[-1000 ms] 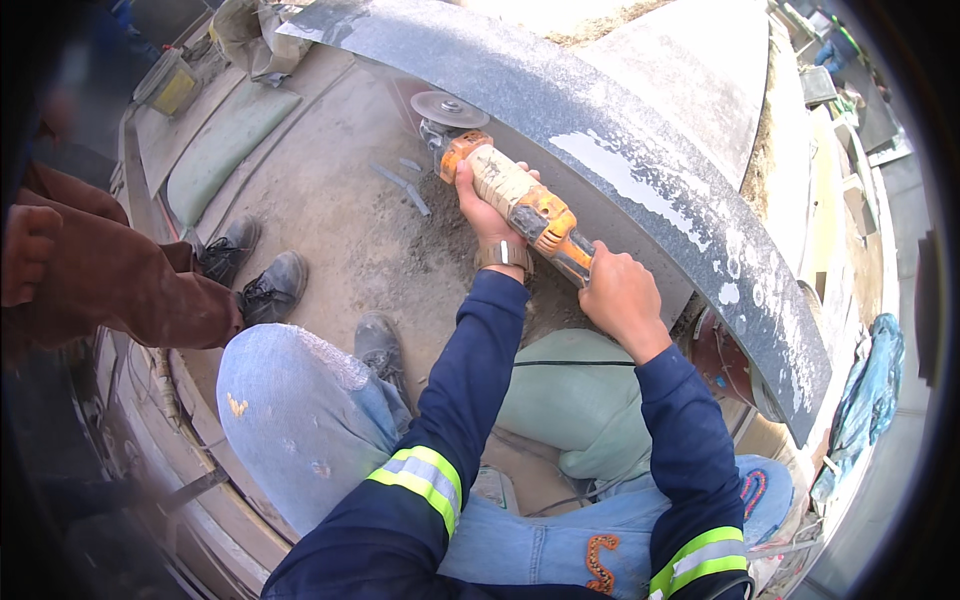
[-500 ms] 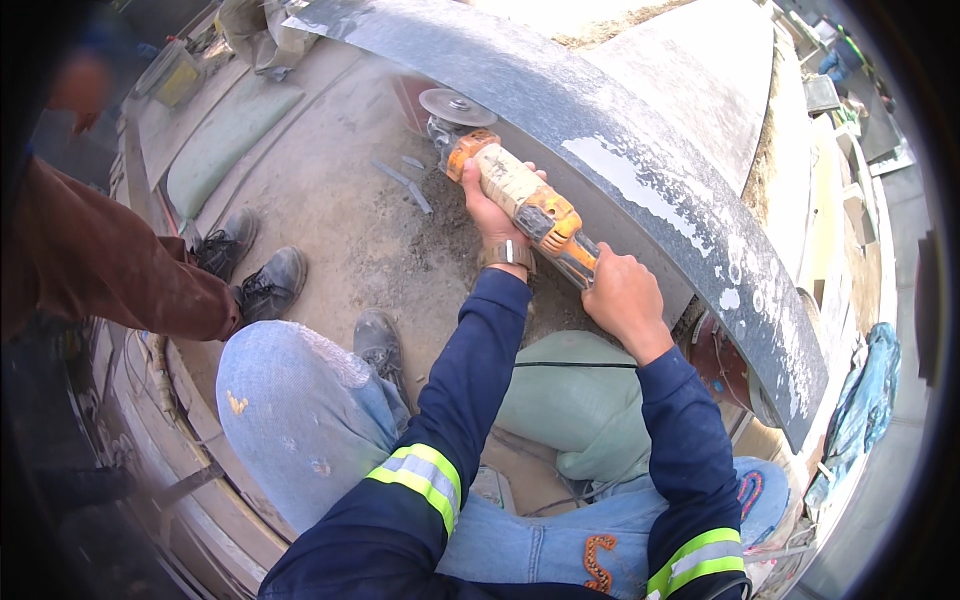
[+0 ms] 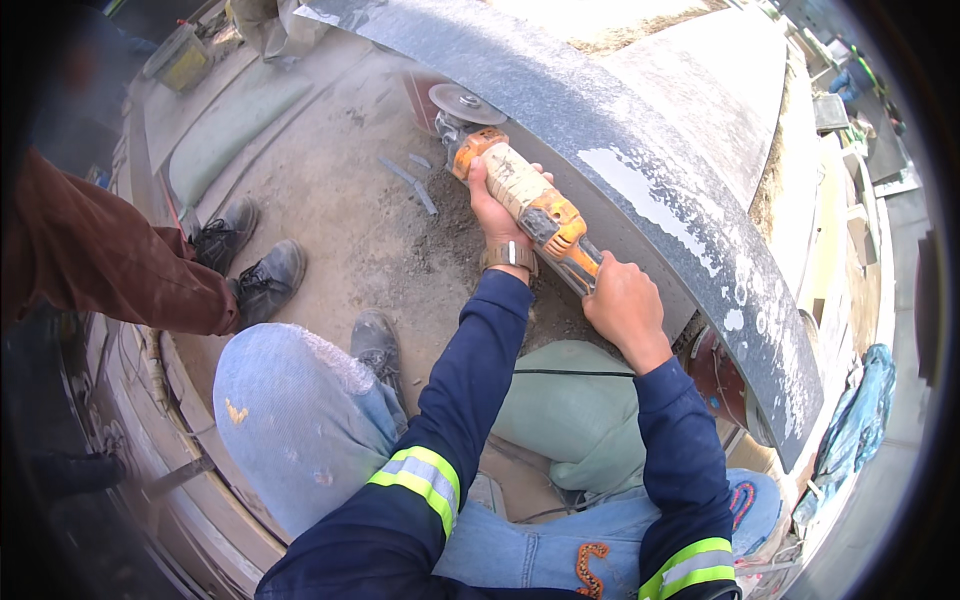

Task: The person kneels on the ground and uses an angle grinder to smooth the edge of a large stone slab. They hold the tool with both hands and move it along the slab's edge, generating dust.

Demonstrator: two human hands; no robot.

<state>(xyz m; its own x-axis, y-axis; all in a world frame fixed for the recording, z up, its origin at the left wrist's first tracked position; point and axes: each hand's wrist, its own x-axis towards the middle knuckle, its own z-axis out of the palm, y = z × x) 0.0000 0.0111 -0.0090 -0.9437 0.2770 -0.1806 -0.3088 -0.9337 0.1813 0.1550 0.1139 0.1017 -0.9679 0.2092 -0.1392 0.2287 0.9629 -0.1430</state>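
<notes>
A worker's left hand (image 3: 497, 205) and right hand (image 3: 622, 305) wrap their fingers tight around an orange grinder (image 3: 525, 200), its disc (image 3: 465, 103) at the far-left lower edge of a dark curved stone slab (image 3: 640, 170); the pale patches farther right suggest grinding is only partly done.

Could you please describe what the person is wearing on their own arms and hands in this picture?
Both arms are in dark navy long sleeves, each with a yellow-green reflective band edged in grey on the upper arm. The left hand is bare, with a metal-coloured wristwatch at the cuff. The right hand is bare too, with no glove or watch visible.
</notes>
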